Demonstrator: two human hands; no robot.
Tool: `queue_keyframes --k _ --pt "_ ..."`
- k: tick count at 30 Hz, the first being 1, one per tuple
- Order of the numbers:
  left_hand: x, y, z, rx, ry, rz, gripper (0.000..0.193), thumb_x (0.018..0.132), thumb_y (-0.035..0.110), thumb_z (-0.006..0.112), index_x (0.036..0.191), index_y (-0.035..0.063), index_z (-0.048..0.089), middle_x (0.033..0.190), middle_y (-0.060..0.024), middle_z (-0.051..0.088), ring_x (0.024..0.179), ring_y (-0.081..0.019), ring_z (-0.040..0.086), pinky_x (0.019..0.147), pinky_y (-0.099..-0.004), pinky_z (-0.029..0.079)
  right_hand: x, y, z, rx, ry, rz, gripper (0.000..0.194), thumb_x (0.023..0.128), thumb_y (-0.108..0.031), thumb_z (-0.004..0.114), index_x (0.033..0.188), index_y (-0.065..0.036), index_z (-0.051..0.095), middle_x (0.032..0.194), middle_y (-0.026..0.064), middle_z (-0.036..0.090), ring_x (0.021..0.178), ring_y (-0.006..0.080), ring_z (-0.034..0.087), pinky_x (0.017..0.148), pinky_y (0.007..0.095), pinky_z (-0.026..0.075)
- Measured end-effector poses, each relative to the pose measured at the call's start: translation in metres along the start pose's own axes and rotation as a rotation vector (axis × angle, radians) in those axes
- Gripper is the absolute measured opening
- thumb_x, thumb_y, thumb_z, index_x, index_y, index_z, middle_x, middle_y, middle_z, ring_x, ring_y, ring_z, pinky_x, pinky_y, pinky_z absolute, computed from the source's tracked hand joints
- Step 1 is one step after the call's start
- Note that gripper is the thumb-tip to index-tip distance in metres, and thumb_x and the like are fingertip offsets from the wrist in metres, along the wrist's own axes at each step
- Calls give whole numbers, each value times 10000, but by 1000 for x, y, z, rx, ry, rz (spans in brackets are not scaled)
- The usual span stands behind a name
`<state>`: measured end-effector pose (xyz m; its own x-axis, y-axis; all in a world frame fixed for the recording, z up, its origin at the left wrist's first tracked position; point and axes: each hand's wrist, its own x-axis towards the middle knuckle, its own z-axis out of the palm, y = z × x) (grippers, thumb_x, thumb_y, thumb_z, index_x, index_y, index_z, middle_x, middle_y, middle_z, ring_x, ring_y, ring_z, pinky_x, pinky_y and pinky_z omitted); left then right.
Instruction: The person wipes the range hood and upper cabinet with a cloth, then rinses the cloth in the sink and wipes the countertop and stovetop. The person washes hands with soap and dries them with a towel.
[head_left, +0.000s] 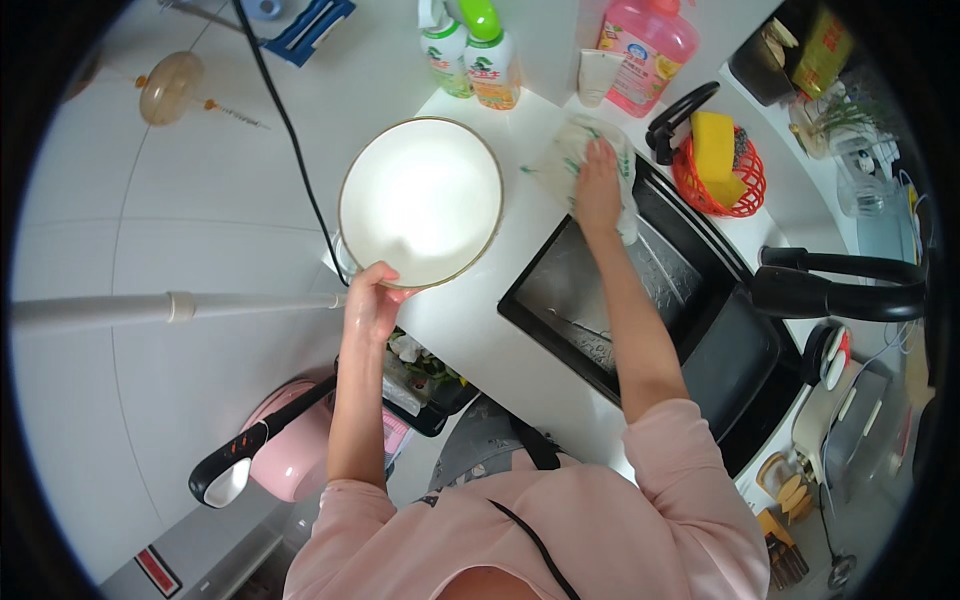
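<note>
My left hand (377, 300) grips the near rim of a large white round dish (421, 202) with a thin gold-brown edge, thumb on top and fingers beneath. The dish is above the left end of the white countertop (465, 315). My right hand (598, 187) rests palm down, fingers spread forward, on a pale cloth (562, 161) with green marks. The cloth lies on the counter beside the black-rimmed sink (555, 289), and part of it hangs over the sink's corner. Whether the fingers pinch the cloth cannot be told.
Spray bottles (491, 71) and a pink pump bottle (649, 56) stand at the back. Right of the cloth are a black faucet (679, 112) and a red basket (682, 176) with a yellow sponge. Another black faucet (832, 285) juts in at right. A black cable (289, 135) hangs at left.
</note>
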<state>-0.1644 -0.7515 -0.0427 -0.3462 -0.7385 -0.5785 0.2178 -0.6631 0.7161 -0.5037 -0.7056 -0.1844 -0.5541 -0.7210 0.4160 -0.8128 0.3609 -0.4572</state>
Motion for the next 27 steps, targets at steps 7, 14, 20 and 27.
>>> queue_keyframes --k 7,14,20,27 --pt "1 -14 23 -122 -112 -55 476 662 70 481 1116 -72 470 1122 -187 544 989 -345 574 864 -472 487 -32 7 -164 1413 20 830 375 961 -240 406 1167 57 504 1140 121 576 1056 178 536 933 299 380" --pt "-5 -32 37 -257 -271 -124 584 673 152 501 1227 -7 409 1213 -161 489 1132 -324 472 922 -477 405 -117 21 -257 1342 51 940 381 942 -230 448 1150 83 511 1143 143 575 1073 207 542 953 319 381" --pt "-30 -37 69 3 -288 -45 637 740 151 521 1319 57 274 1254 -133 412 1116 -273 459 894 -439 424 -182 22 -277 1294 195 1088 424 933 -243 437 1199 86 470 1189 157 550 1101 243 530 965 346 375" --pt "-55 -47 128 749 -228 424 888 630 42 663 1350 104 147 1195 -151 342 1114 -259 411 804 -372 485 -217 37 -284 1370 324 1174 392 929 -226 451 1169 81 490 1153 148 569 1073 236 541 946 332 392"
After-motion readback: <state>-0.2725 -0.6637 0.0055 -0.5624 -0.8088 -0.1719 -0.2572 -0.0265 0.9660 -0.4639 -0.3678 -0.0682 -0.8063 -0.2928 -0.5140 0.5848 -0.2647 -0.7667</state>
